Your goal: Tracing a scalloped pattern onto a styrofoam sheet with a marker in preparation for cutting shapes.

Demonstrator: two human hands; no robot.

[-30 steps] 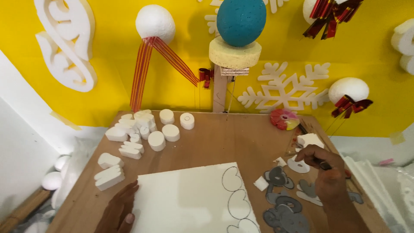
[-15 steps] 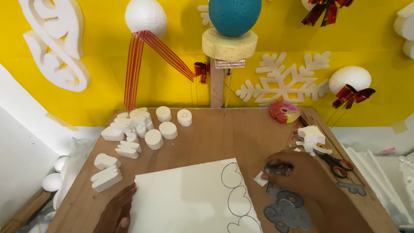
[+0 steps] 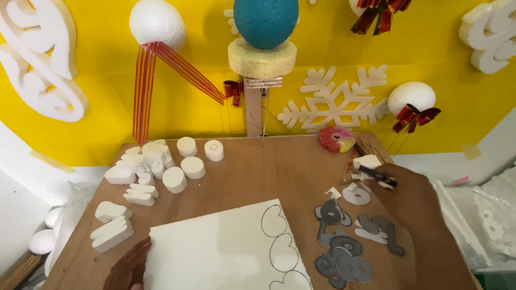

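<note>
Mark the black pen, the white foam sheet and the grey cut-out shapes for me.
black pen (image 3: 379, 176): head view, middle of the barrel, in the right hand (image 3: 411, 198).
white foam sheet (image 3: 215, 252): head view, bare middle of the sheet.
grey cut-out shapes (image 3: 344, 252): head view, a piece within the pile.

A white foam sheet (image 3: 226, 252) lies flat on the wooden table, turned at a slant, its near edge cut off by the frame; rounded outlines in black line run down its right edge, one below another; the left hand (image 3: 128, 267) rests against its left edge; a black pen (image 3: 378, 176) lies nearly level in the right hand (image 3: 408, 198), tip toward the left, above the grey cut-out shapes (image 3: 349, 241) spread on the table right of the sheet.
</note>
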